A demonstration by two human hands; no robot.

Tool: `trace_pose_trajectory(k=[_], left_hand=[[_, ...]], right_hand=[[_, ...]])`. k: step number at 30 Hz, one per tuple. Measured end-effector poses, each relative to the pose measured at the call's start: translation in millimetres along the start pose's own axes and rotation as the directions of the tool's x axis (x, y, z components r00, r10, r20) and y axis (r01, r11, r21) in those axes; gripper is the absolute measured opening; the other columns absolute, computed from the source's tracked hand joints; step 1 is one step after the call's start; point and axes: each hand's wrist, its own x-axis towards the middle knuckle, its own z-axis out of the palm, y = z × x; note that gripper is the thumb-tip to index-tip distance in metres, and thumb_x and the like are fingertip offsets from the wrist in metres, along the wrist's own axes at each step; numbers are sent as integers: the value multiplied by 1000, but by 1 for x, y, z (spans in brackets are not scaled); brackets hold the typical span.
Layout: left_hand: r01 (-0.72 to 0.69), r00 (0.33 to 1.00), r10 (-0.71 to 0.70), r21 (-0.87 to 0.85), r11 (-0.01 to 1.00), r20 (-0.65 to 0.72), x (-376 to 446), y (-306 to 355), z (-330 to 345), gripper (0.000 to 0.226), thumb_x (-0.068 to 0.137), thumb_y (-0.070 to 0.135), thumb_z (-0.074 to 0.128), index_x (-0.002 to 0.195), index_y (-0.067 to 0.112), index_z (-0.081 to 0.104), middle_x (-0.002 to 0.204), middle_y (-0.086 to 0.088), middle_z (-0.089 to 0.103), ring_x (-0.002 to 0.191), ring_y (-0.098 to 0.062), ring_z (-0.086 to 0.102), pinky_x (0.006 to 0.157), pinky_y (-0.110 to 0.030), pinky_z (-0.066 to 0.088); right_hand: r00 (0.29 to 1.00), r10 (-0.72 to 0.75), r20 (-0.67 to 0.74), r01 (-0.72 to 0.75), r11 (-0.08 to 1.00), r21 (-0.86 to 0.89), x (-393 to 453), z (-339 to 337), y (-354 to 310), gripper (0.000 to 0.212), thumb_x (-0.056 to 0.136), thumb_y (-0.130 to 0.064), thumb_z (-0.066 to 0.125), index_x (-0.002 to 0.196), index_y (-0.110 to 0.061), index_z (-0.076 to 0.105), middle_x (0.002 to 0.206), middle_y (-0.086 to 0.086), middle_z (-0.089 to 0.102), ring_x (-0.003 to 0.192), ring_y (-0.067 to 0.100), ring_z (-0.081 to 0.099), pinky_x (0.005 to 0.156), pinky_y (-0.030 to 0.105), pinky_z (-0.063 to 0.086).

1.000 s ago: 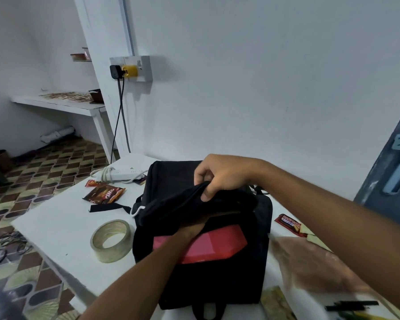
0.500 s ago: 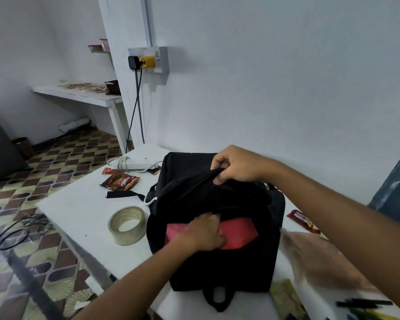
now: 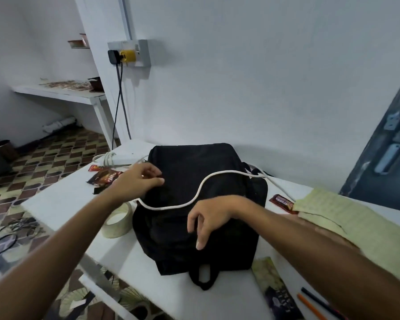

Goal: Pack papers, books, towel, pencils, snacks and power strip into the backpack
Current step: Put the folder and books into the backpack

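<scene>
The black backpack (image 3: 194, 181) stands mid-table with its top flap down, and nothing inside shows. A white cable (image 3: 208, 183) lies draped across its top. My left hand (image 3: 136, 183) pinches the backpack's upper left edge between thumb and fingers. My right hand (image 3: 210, 215) rests on the front with fingers spread, holding nothing. The white power strip (image 3: 123, 158) lies behind the bag's left side. Snack packets (image 3: 106, 177) lie left of the bag, and one red snack (image 3: 283, 203) lies to its right. Yellowish papers (image 3: 346, 218), a book (image 3: 275, 289) and pencils (image 3: 314, 303) lie at the right.
A roll of tape (image 3: 117, 224) sits by the bag's left side on the white table (image 3: 62, 199). The table's left edge drops to a patterned tile floor with loose wires (image 3: 7, 234). A wall socket (image 3: 129, 54) with plugs is behind, and a dark door (image 3: 388, 146) stands at the right.
The red item is out of sight and the flap is down. My right hand let go of the flap and dropped to the front; my left hand moved to the upper left edge. A white cable now crosses the bag.
</scene>
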Motion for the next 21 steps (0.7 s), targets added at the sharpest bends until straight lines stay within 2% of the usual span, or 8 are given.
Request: trace_pose_trajectory(k=[2, 5, 8, 10, 11, 14, 16, 21], left_hand=[[121, 991, -104, 219, 968, -86, 15, -32, 17, 43, 78, 25, 76, 115, 13, 59, 109, -7, 59, 102, -24, 55, 85, -31, 42], [216, 974, -197, 202, 955, -112, 32, -60, 32, 70, 77, 24, 77, 135, 10, 42, 131, -16, 49, 120, -30, 47, 101, -38, 39], [286, 948, -274, 55, 957, -161, 43, -65, 39, 74, 77, 22, 76, 137, 7, 34, 133, -20, 50, 120, -35, 49, 102, -44, 41], [339, 926, -324, 50, 940, -195, 51, -62, 41, 75, 80, 25, 74, 137, 2, 31, 134, -22, 48, 123, -38, 47, 100, -42, 41], [366, 916, -348, 61, 929, -201, 54, -61, 41, 74, 80, 29, 74, 135, 1, 32, 134, -22, 48, 122, -38, 47, 100, -42, 41], [430, 892, -420, 31, 902, -169, 65, -65, 40, 70, 77, 40, 73, 125, 1, 41, 125, -18, 53, 115, -37, 52, 97, -45, 44], [457, 880, -456, -27, 889, -132, 73, -73, 39, 75, 71, 43, 76, 123, 0, 44, 123, -18, 57, 109, -35, 56, 95, -45, 48], [445, 895, -440, 83, 892, -73, 82, -73, 32, 65, 77, 33, 76, 123, 3, 41, 118, -14, 53, 111, -33, 54, 82, -38, 48]], right_hand=[[1000, 15, -6, -15, 1000, 2, -2, 13, 4, 43, 71, -37, 80, 109, -23, 65, 96, -8, 68, 93, 11, 63, 91, 29, 49], [942, 25, -334, 59, 969, 238, -12, 13, 17, 22, 79, -25, 75, 96, -12, 68, 74, -6, 65, 68, 7, 60, 66, 18, 47], [560, 211, -801, 114, 938, 326, -15, 1, 45, 1, 80, -14, 66, 80, -15, 66, 75, -4, 65, 71, 10, 59, 67, 27, 47], [312, 328, -892, -88, 945, 316, -18, -7, 70, 15, 79, -15, 59, 93, -19, 65, 95, 1, 64, 93, 21, 56, 80, 35, 48], [272, 399, -876, -188, 915, 358, -20, -9, 83, 24, 79, -17, 57, 103, -19, 63, 106, 4, 60, 102, 26, 52, 86, 39, 47], [364, 629, -687, -254, 777, 577, -21, -5, 114, 37, 81, -29, 61, 116, -19, 52, 119, 5, 56, 112, 29, 52, 91, 38, 44], [454, 693, -560, -159, 681, 714, -17, 4, 123, 31, 82, -39, 65, 101, -18, 52, 105, 2, 59, 102, 24, 56, 77, 31, 42], [433, 729, -530, -29, 599, 800, -2, 7, 132, 32, 77, -45, 70, 82, -18, 55, 89, -1, 60, 84, 18, 57, 60, 26, 36]])
